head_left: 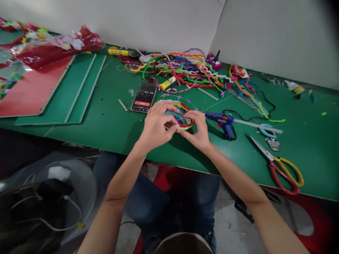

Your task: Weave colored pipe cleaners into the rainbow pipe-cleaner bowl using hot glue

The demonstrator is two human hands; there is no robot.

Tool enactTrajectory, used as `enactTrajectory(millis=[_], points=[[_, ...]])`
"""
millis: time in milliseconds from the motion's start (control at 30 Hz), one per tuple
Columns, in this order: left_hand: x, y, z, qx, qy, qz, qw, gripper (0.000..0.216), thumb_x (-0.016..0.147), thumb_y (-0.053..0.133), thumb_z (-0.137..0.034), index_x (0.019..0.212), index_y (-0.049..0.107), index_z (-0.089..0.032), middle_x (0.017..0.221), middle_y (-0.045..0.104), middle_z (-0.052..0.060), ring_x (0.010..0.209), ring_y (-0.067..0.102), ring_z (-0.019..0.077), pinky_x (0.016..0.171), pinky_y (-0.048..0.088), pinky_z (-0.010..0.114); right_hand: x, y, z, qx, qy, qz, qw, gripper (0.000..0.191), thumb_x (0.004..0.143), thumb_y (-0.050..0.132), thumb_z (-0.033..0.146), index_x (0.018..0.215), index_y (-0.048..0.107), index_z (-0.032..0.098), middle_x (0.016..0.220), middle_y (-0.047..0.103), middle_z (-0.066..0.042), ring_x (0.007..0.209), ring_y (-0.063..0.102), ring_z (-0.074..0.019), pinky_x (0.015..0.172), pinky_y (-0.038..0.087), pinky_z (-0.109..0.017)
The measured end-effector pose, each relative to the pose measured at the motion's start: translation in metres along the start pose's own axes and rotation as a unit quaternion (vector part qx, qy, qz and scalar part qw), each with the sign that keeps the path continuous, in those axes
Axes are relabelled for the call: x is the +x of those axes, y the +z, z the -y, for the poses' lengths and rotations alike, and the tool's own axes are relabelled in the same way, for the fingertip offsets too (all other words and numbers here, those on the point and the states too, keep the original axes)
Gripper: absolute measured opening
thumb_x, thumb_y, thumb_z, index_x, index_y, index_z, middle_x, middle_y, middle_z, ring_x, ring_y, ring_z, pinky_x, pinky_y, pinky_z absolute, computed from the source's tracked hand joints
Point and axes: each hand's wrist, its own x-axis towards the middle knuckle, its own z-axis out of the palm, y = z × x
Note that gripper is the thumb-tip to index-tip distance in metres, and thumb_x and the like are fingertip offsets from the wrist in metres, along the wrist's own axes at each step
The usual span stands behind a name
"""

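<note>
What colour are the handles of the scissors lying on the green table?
One handle is yellow, the other red; the scissors show best in the head view.

Bright even light, soft shadows, warped edges

The smartphone [144,99], a little left of the frame's centre, shows white digits on its dark screen that read "02:56". Any digits before them are too small to tell. The red bar under the digits carries lettering too small to read. The yellow glue stick [167,83] just upper right of the phone and the yellow glue tube [118,52] in the upper middle both bear print that cannot be made out.
</note>
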Motion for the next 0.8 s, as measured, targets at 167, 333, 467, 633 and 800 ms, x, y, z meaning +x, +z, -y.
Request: enactTrajectory(millis=[167,333,467,633,800], points=[[-0.001,-0.001,0.001,0.013,0.000,0.024,1.000,0.006,0.078,0.066,-0.021,0.074,0.069,-0.022,0.127,0.060,0.002,0.131,0.045,0.0268,0.110,0.034,0.049,-0.001,0.001,0.000,0.016,0.002,-0.001,1.000,0.041,0.072,0.072,0.047,0.105,0.055,0.031,0.106,0.062,-0.003,0.108,0.056,-0.0242,0.099,0.041,-0.048],[-0.001,0.002,0.001,0.017,0.000,0.020,1.000,0.009,0.077,0.066,-0.020,0.068,0.066,-0.021,0.120,0.063,0.002,0.129,0.046,0.0264,0.110,0.033,0.049,-0.003,0.002,0.003,-0.011,-0.019,-0.003,1.000,0.044,0.073,0.072,0.046,0.110,0.052,0.031,0.109,0.059,-0.005,0.108,0.055,-0.0249,0.098,0.043,-0.050],[0.001,0.003,0.003,-0.007,-0.005,0.010,1.000,0.012,0.077,0.066,-0.020,0.066,0.062,-0.020,0.111,0.065,0.004,0.124,0.050,0.0258,0.107,0.036,0.048,-0.002,0.001,0.001,-0.021,-0.005,-0.001,1.000,0.073,0.071,0.071,0.054,0.131,0.037,0.034,0.134,0.042,-0.009,0.128,0.041,-0.0301,0.104,0.039,-0.055],[0.003,-0.005,0.015,-0.120,-0.029,-0.010,0.992,0.015,0.077,0.066,-0.025,0.065,0.060,-0.019,0.101,0.064,0.003,0.114,0.055,0.0224,0.100,0.043,0.041,0.000,-0.001,-0.002,-0.030,0.012,-0.001,0.999,0.096,0.069,0.067,0.064,0.144,0.015,0.036,0.150,0.021,-0.010,0.141,0.024,-0.0337,0.108,0.034,-0.060],[0.003,-0.008,0.030,-0.328,-0.147,-0.051,0.932,0.020,0.068,0.075,-0.032,0.063,0.061,-0.018,0.094,0.060,0.002,0.111,0.057,0.0222,0.095,0.047,0.036,-0.001,-0.002,0.000,-0.027,0.005,-0.022,0.999,0.101,0.068,0.063,0.071,0.146,0.010,0.035,0.153,0.019,-0.009,0.144,0.020,-0.0337,0.115,0.021,-0.061]])
